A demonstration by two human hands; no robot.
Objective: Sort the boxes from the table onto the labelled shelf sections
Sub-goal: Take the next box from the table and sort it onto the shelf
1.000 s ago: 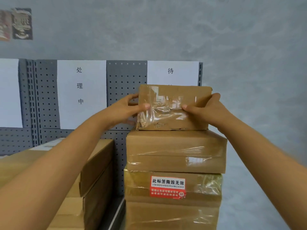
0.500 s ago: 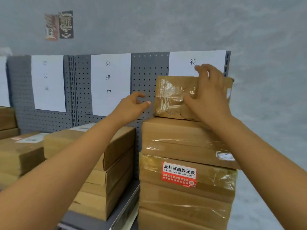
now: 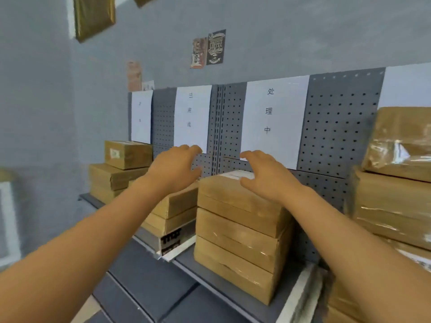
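Observation:
Both my hands are empty and held out in front of the grey shelf [image 3: 140,278]. My left hand [image 3: 175,167] hovers with relaxed fingers before the pegboard back. My right hand [image 3: 263,176] hangs over the top of the middle stack of brown boxes [image 3: 235,236], fingers spread; whether it touches the top box I cannot tell. The small taped box [image 3: 401,145] lies on top of the right stack [image 3: 391,210], apart from both hands. White paper labels [image 3: 272,120] hang on the pegboard above each section.
More brown boxes stand further left: a stack [image 3: 172,213] resting on a black-and-white box, and a far-left stack [image 3: 119,169]. The grey pegboard back [image 3: 335,129] and a blue-grey wall with small posters [image 3: 210,51] rise behind. A white frame [image 3: 9,220] is at the left edge.
Both hands let go of the small taped box, which stays on the right stack. My view and hands swung left, toward the middle section.

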